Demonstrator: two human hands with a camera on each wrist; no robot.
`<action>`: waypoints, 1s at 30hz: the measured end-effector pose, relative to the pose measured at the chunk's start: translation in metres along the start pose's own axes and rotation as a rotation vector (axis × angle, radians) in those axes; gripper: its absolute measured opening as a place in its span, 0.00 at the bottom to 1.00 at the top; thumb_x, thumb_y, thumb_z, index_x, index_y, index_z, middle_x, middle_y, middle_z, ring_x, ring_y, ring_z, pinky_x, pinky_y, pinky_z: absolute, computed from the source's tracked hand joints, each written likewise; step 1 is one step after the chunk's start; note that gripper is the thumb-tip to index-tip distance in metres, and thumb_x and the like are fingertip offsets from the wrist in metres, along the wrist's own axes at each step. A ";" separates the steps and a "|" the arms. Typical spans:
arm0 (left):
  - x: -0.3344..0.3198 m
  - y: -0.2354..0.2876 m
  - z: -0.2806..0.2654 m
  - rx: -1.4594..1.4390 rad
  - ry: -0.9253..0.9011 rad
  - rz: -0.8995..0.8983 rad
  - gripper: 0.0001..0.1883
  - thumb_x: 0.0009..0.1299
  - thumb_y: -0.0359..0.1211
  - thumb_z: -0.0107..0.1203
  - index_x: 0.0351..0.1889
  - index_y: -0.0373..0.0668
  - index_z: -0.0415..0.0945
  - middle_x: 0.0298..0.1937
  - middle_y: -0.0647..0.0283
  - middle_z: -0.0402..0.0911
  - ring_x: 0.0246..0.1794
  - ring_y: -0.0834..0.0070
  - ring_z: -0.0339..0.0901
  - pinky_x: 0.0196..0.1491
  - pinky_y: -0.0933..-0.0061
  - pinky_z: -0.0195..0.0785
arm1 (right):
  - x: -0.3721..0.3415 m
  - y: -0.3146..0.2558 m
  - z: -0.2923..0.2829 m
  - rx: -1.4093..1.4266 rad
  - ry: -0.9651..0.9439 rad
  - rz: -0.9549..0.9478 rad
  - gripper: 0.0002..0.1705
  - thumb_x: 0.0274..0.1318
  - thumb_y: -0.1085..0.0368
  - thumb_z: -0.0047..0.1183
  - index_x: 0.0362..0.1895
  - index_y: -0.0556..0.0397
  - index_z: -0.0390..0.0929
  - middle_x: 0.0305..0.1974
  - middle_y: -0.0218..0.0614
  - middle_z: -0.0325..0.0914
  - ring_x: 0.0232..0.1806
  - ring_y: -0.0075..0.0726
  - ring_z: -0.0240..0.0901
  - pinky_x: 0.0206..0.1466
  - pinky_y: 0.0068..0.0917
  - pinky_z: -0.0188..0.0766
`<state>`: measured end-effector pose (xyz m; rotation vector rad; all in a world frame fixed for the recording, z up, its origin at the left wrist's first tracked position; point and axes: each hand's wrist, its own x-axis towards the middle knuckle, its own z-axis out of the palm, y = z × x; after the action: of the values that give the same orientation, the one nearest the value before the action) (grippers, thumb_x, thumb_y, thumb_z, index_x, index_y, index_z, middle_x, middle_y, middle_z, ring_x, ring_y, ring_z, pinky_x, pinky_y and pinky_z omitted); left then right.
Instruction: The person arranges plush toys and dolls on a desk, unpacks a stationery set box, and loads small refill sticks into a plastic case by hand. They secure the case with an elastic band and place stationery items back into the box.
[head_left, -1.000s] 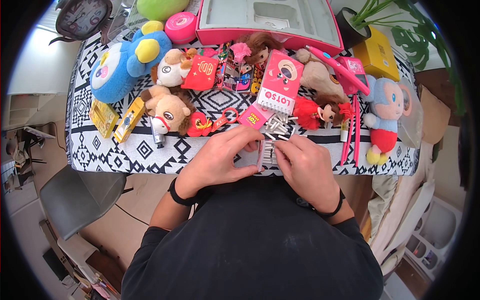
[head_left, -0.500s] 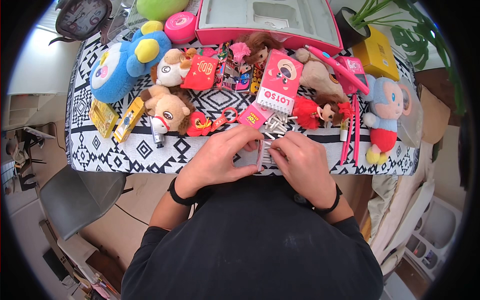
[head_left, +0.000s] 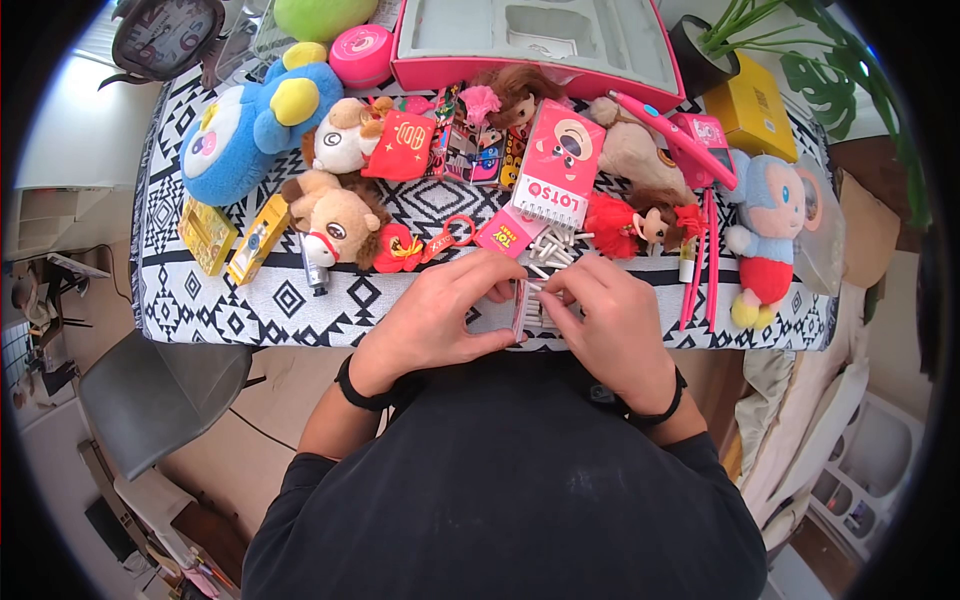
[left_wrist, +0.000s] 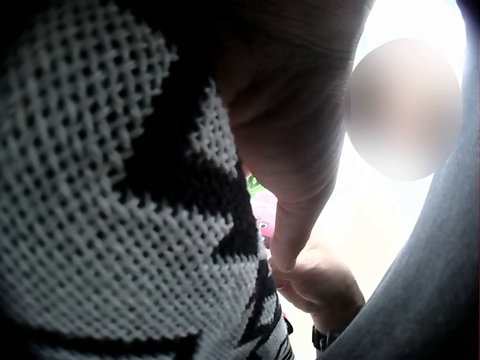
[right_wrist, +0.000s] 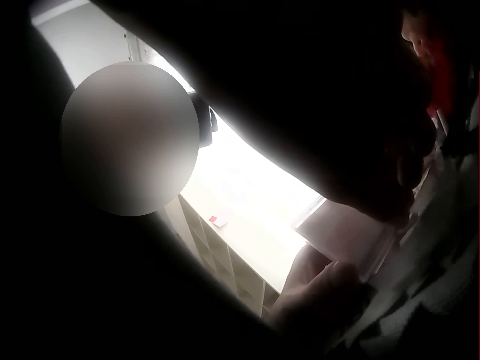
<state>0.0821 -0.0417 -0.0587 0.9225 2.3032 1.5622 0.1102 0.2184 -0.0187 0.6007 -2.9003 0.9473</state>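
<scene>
In the head view the left hand [head_left: 440, 310] grips a small clear box [head_left: 520, 308] by its left side, thumb at the near end and fingers at the far end. Short white sticks [head_left: 534, 312] lie side by side in it. The right hand [head_left: 612, 318] is over the box's right side, thumb and forefinger together at a white stick [head_left: 533, 285]. More white sticks [head_left: 556, 246] lie loosely piled just beyond. The right wrist view shows the clear box [right_wrist: 349, 234] with the left hand's thumb [right_wrist: 326, 289] against it.
Beyond the pile are a pink card [head_left: 506, 233], a pink notepad [head_left: 562, 160] and red scissors [head_left: 452, 238]. Plush toys [head_left: 337, 225] stand left, a red-dressed doll [head_left: 640, 228] and pink sticks [head_left: 701, 265] right. A large pink-edged tray [head_left: 540, 70] lies at the back.
The right hand has shifted slightly away from the near end of the box, and its thumb and forefinger have moved toward the box's far end. The left hand holds still.
</scene>
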 end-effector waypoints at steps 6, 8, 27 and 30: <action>0.000 0.000 0.000 -0.005 -0.009 -0.010 0.37 0.63 0.30 0.89 0.70 0.37 0.85 0.59 0.56 0.91 0.52 0.66 0.94 0.58 0.64 0.91 | 0.000 0.006 -0.014 -0.023 -0.036 0.014 0.12 0.61 0.65 0.81 0.44 0.50 0.90 0.40 0.34 0.82 0.43 0.47 0.88 0.43 0.44 0.84; 0.000 0.001 0.000 -0.004 -0.012 -0.011 0.37 0.63 0.30 0.89 0.70 0.37 0.85 0.59 0.56 0.91 0.52 0.66 0.94 0.58 0.65 0.91 | -0.001 0.007 -0.017 -0.027 -0.085 0.001 0.12 0.62 0.65 0.81 0.45 0.50 0.90 0.40 0.35 0.83 0.43 0.47 0.88 0.44 0.45 0.84; 0.000 0.001 -0.001 -0.008 -0.013 -0.010 0.36 0.63 0.29 0.89 0.70 0.36 0.85 0.60 0.56 0.91 0.52 0.66 0.94 0.58 0.65 0.91 | 0.023 0.021 -0.001 -0.138 -0.014 -0.046 0.08 0.66 0.68 0.74 0.47 0.52 0.90 0.47 0.38 0.82 0.51 0.49 0.87 0.49 0.47 0.85; 0.000 0.000 -0.001 -0.009 -0.012 -0.008 0.36 0.64 0.29 0.89 0.70 0.36 0.85 0.60 0.55 0.91 0.53 0.65 0.94 0.58 0.65 0.91 | 0.023 0.021 -0.005 -0.147 -0.031 -0.046 0.09 0.66 0.67 0.76 0.47 0.52 0.90 0.46 0.37 0.82 0.51 0.48 0.87 0.49 0.46 0.86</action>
<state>0.0818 -0.0429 -0.0577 0.9174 2.2873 1.5584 0.0810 0.2287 -0.0229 0.6736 -2.9356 0.7187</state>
